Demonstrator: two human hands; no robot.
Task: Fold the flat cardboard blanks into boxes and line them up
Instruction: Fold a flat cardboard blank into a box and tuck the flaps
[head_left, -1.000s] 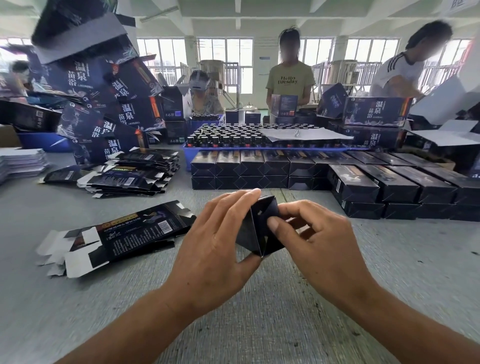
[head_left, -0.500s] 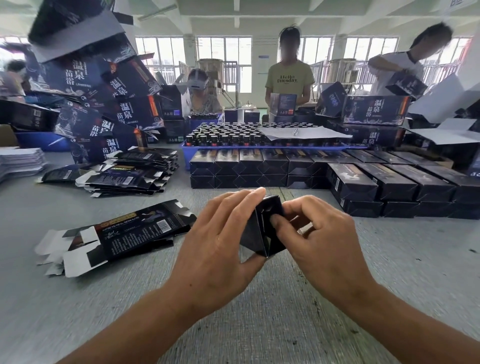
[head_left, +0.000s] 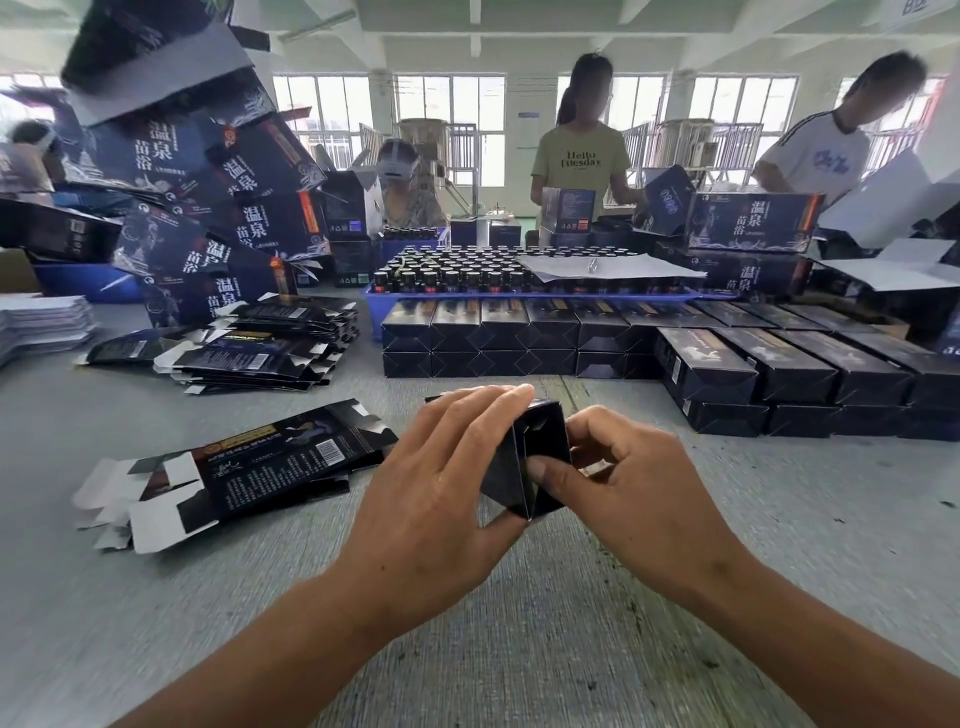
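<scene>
Black box (head_left: 524, 467) end-on between your hands: left hand (head_left: 436, 499) curls its fingers over it, right hand (head_left: 628, 488) thumb pressing the end flap; flat blanks (head_left: 234, 467) lie left.

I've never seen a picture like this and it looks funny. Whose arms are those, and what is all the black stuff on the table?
The camera sits on a person's head, looking down, so you see that person's own arms. The left hand and right hand both grip one small dark box, folding its end flaps shut. It started as flat cardboard, like the flat blank lying to the left and the pile of blanks behind it. Finished boxes stand in rows at the back of the grey table. Behind them is a blue tray of little bottles. Other people work across the table.
</scene>
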